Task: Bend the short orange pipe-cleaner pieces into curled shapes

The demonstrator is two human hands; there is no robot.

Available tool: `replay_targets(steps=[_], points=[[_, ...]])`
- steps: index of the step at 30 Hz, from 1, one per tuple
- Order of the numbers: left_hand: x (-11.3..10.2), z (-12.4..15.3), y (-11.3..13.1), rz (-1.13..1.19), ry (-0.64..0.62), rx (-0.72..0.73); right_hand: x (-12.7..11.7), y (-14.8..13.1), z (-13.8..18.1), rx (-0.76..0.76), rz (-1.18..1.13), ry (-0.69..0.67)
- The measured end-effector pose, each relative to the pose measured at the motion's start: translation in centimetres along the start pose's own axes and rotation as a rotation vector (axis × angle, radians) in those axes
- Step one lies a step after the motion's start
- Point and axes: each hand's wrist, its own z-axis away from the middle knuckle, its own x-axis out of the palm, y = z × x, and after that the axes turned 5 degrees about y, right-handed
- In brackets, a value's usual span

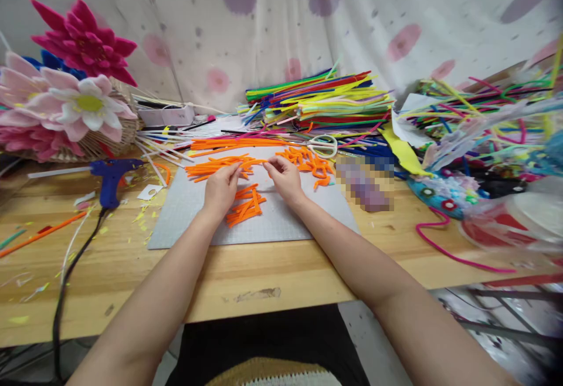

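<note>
Above a grey cutting mat, my left hand and my right hand face each other with fingertips pinched. A short orange pipe cleaner stretches between them, one end at each pinch. Left of and behind my left hand lies a bundle of straight orange pipe cleaners. Cut orange pieces lie on the mat nearer me, between my forearms. Bent orange pieces form a pile just beyond my right hand.
A blue glue gun with a black cord lies left. Scissors rest behind the mat. Coloured pipe cleaners are stacked at the back. Fluffy flowers stand at left; a plastic tub is at right.
</note>
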Motion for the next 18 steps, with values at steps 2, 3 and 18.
replay_targets(steps=[2,3,18], points=[[0.7,0.2,0.5,0.278,-0.081,-0.197,0.2,0.0,-0.2,0.114,-0.198,-0.035],[1.1,0.4,0.8,0.423,-0.122,-0.313,0.2,0.0,-0.3,0.161,-0.276,-0.055],[1.2,0.9,2.6,0.836,-0.390,-0.770,-0.2,-0.6,-0.4,0.426,-0.537,-0.184]])
